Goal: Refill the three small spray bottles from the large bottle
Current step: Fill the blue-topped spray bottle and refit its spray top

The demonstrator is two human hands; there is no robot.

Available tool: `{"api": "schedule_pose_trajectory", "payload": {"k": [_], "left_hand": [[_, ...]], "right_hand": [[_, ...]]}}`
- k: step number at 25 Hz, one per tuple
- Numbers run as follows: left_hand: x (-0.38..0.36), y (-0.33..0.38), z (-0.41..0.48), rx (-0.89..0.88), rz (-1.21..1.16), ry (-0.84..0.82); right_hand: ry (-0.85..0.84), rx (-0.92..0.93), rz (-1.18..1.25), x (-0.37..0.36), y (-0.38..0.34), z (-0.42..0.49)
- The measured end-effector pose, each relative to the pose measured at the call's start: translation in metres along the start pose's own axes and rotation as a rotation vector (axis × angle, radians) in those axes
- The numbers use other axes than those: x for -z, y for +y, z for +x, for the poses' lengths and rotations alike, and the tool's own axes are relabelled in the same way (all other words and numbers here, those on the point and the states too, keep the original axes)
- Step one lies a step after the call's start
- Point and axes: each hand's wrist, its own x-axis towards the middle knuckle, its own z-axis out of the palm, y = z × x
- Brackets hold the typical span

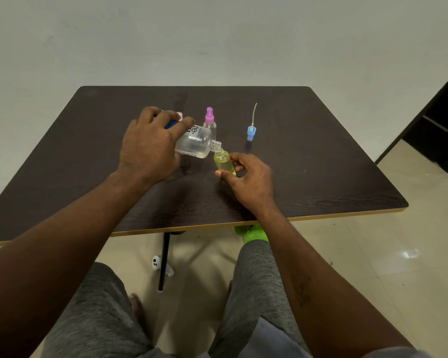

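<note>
- Left hand [150, 148] gripped the large bottle [194, 143] round its base end, fingers curled over the top. The bottle was lifted off the table [321, 164] and tipped nearly on its side, neck pointing right and slightly down.
- Large bottle: clear wall, printed label, threaded neck uncapped. The inside looked clear; the liquid level could not be read.
- Right hand [248, 179] held the yellow-green small bottle [224, 162] between thumb and curled fingers, near the table's middle. It was uncapped and leaned left, towards the large bottle.
- The large bottle's mouth sat against the small bottle's mouth. No stream was visible at the join.
- Yellow-green small bottle: translucent. I could not tell whether the colour came from the wall or from the contents, and the fill level was unclear.
- Pink-capped spray bottle [209, 120] stood upright just behind the large bottle, clear body, cap on. Its body was mostly hidden, so its contents went unread.
- Blue spray cap [251, 133] stood alone on the table to the right, well apart from the hands, its dip tube [254, 113] pointing up.
- A blue object [171, 124] with a pink piece above it showed behind the left hand; too hidden to identify.
- A white controller [157, 263] lay on the floor beside the table leg [164, 262].
</note>
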Motion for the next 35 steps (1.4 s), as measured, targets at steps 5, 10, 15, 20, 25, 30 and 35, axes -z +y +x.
{"api": "schedule_pose_trajectory", "payload": {"k": [5, 10, 15, 20, 25, 30, 35], "left_hand": [[0.0, 0.0, 0.001, -0.003, 0.001, 0.005], [0.0, 0.0, 0.001, 0.0, 0.006, 0.001], [0.001, 0.0, 0.002, -0.001, 0.008, 0.004], [0.0, 0.0, 0.002, -0.007, 0.001, 0.01], [-0.002, 0.0, 0.002, -0.007, -0.006, 0.016], [-0.011, 0.003, -0.008, 0.068, -0.164, -0.001], [-0.026, 0.013, -0.029, 0.251, -0.489, -0.037]], "right_hand": [[0.004, -0.004, 0.008, 0.001, 0.0, 0.0], [0.003, 0.001, 0.003, 0.001, 0.0, 0.0], [0.003, 0.0, -0.001, 0.0, 0.001, 0.001], [0.008, 0.002, 0.002, -0.001, 0.001, 0.001], [0.005, -0.004, 0.006, 0.0, 0.001, 0.001], [-0.007, -0.028, 0.072, 0.002, -0.002, 0.0], [0.003, -0.027, 0.197, 0.003, -0.004, -0.001]]}}
